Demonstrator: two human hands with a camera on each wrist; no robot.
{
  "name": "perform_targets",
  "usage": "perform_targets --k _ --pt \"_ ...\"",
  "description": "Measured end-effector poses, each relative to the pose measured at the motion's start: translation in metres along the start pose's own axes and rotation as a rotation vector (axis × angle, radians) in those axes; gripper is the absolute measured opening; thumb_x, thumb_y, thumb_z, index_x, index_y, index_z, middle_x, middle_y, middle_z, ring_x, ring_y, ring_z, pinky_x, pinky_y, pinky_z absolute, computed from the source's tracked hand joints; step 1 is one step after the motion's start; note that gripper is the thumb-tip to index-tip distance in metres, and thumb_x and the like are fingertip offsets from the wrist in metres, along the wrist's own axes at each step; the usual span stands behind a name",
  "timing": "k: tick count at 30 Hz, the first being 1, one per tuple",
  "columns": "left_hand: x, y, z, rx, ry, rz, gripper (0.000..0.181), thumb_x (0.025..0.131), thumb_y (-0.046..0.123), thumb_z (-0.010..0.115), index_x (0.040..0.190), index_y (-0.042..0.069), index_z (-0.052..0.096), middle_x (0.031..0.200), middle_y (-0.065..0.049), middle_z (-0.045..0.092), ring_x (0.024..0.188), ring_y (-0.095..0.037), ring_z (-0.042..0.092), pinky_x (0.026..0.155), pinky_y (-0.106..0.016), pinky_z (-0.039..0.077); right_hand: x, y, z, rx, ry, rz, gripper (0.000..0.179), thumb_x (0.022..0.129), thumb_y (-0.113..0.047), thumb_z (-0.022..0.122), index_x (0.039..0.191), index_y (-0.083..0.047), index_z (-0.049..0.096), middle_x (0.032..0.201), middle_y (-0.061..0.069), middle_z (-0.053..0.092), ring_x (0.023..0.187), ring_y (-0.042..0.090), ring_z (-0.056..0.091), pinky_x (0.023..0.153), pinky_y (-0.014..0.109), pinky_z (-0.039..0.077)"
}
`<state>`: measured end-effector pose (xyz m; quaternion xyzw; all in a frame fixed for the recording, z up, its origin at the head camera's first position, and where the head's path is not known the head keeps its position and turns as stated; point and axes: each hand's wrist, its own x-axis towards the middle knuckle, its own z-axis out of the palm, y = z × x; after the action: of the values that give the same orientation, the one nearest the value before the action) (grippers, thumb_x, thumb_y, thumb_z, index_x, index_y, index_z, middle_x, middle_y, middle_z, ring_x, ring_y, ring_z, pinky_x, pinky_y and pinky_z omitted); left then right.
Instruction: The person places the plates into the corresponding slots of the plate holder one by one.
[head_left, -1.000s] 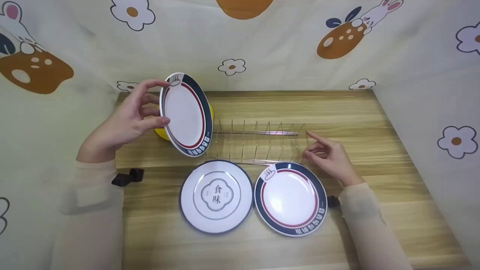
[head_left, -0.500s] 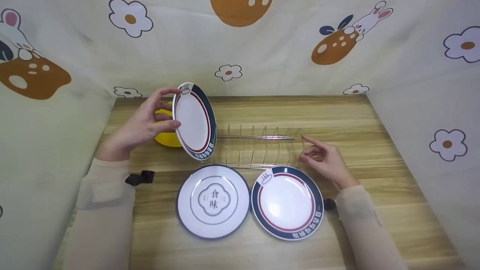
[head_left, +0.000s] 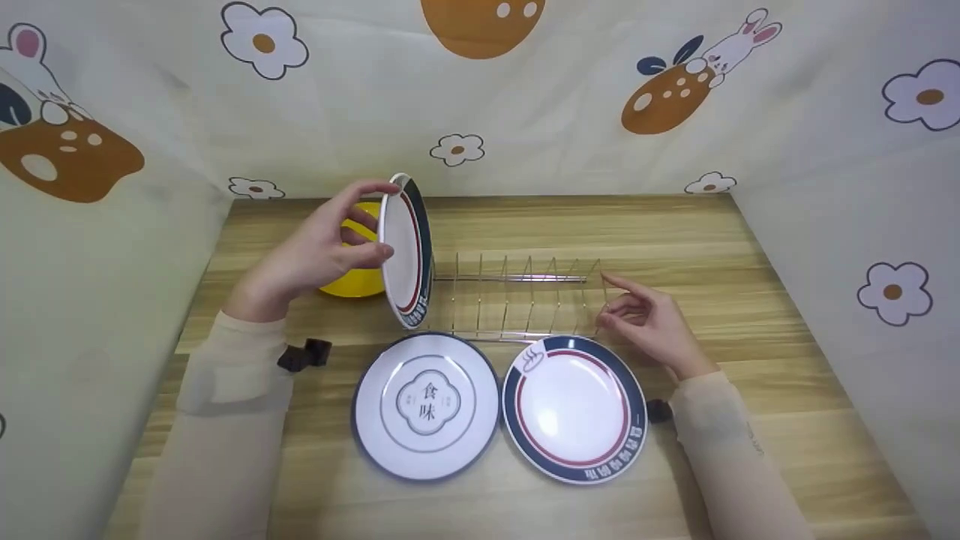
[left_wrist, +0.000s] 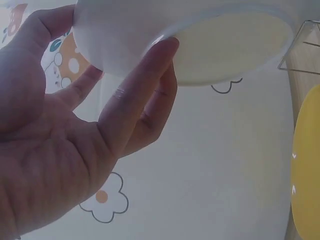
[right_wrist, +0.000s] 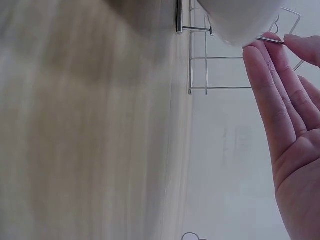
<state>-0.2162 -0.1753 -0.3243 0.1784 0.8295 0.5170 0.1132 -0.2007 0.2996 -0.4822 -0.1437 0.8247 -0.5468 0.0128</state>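
My left hand (head_left: 319, 247) grips the left rim of a white plate (head_left: 403, 255) with a dark blue and red border, thumb in front and fingers behind. The plate stands nearly on edge at the left end of a wire dish rack (head_left: 544, 278), its lower edge overlapping the rack there. From the left wrist view, the plate's pale underside (left_wrist: 230, 47) and foot ring show above the fingers. At the rack's right end, my right hand (head_left: 656, 326) pinches the end wire between thumb and fingers; the right wrist view shows this wire (right_wrist: 272, 40) too.
In front of the rack lie a white plate with a grey emblem (head_left: 427, 450) and, right of it, a matching blue-and-red-bordered plate (head_left: 574, 420). A yellow dish (head_left: 352, 283) sits behind my left hand. Patterned cloth (head_left: 562, 165) walls the wooden table (head_left: 750, 450).
My left hand has carried the plate rightward to the rack's left end and turned it more edge-on, uncovering more of the yellow dish. The right hand keeps its hold on the rack.
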Motion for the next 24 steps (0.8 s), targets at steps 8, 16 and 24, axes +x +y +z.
perform_targets --k 8,16,24 --pt "0.013 -0.006 0.009 0.067 -0.046 -0.083 0.068 0.094 0.011 0.071 0.153 0.027 0.043 0.119 -0.023 0.055 0.089 -0.031 0.071 0.08 -0.035 0.066 0.0 0.001 0.001 -0.015 0.005 0.011 0.068 0.086 -0.005 0.082 0.148 -0.011 0.056 0.101 0.015 0.077 0.089 0.014 0.076 0.086 0.028 0.063" --pt "0.022 -0.018 0.008 0.044 -0.067 -0.098 0.066 0.095 0.01 0.07 0.154 0.022 0.043 0.121 -0.025 0.054 0.095 -0.035 0.069 0.08 -0.039 0.065 -0.001 -0.001 0.0 0.029 -0.007 0.013 0.067 0.087 0.0 0.08 0.148 -0.01 0.056 0.102 0.022 0.076 0.089 0.017 0.077 0.086 0.029 0.063" --pt "0.028 -0.022 0.006 0.036 -0.087 -0.102 0.064 0.097 0.012 0.067 0.155 0.024 0.043 0.123 -0.025 0.056 0.095 -0.036 0.069 0.085 -0.047 0.064 -0.001 -0.002 0.0 0.023 -0.008 0.025 0.067 0.087 -0.003 0.081 0.148 -0.01 0.056 0.102 0.021 0.076 0.09 0.016 0.076 0.086 0.028 0.063"
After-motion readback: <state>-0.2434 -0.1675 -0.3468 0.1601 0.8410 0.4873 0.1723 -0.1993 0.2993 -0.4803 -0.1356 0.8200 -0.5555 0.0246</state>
